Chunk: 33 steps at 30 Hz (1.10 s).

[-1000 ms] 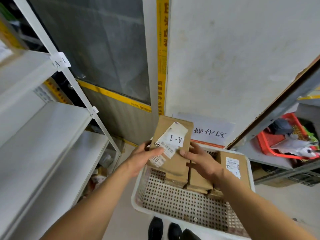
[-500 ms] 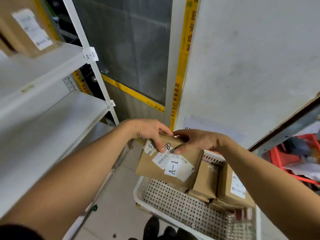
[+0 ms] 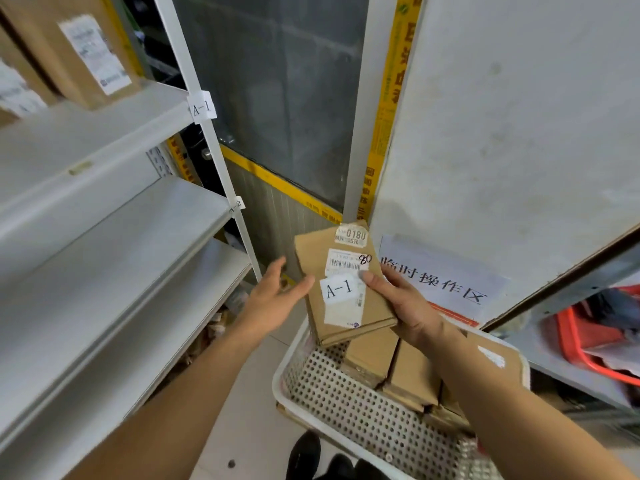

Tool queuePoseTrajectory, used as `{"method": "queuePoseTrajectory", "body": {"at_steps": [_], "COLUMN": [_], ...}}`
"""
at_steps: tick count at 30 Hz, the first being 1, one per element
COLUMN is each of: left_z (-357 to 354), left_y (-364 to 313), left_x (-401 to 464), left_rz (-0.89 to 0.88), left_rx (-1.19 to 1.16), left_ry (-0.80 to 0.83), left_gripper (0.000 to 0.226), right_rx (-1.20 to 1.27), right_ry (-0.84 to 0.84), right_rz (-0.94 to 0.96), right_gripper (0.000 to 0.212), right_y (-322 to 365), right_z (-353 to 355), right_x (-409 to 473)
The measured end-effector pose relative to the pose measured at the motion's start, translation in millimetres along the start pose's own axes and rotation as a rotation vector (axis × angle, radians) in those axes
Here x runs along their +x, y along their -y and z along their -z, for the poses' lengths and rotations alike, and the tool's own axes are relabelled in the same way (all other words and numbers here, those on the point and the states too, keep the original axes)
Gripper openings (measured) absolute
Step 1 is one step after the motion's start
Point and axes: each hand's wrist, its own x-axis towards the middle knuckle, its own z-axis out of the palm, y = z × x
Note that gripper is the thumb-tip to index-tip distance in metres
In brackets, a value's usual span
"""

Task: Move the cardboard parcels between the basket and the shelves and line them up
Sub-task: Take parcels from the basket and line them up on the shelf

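Parcel (image 3: 346,289) marked A-1 is up out of the basket (image 3: 294,362) now, label facing me and readable, where half a second ago it hung tilted under both hands. My right hand (image 3: 405,306) has the grip on it, thumb pressed on the label face and fingers wrapped underneath, holding it at centre frame just above the basket's far rim. My left hand (image 3: 277,299) has let go: fingers straight and loose, thumb just touching the parcel's left edge. I read that as the label check done, so this one should go to the shelf tagged A-1 (image 3: 202,107) at upper left, where a larger box (image 3: 69,46) already sits on the shelf (image 3: 104,133). Over to the containers: the white perforated basket at lower right holds several more brown parcels (image 3: 391,368) stood on edge in a row along its far side, near part bare mesh. A red basket (image 3: 581,344) at far right holds jumbled stuff I can't make out.
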Motion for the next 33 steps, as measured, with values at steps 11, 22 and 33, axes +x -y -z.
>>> {"method": "queuePoseTrajectory", "body": {"at_steps": [11, 22, 33], "left_z": [15.0, 84.5, 262.5], "left_y": [19.3, 26.8, 48.3], "left_x": [-27.0, -55.8, -58.7], "left_rz": [-0.092, -0.152, -0.310], "left_rx": [-0.353, -0.380, -0.332], "left_ry": [-0.039, -0.274, -0.493], "left_gripper": [0.061, 0.055, 0.056], "right_rx": [-0.254, -0.441, -0.448], "right_ry": [0.237, 0.201, 0.253], "right_rz": [-0.008, 0.178, 0.302], "right_gripper": [0.051, 0.053, 0.045], "right_y": [7.3, 20.9, 62.5], "right_z": [-40.3, -138.9, -329.0], "right_x": [1.5, 11.3, 49.4]}}
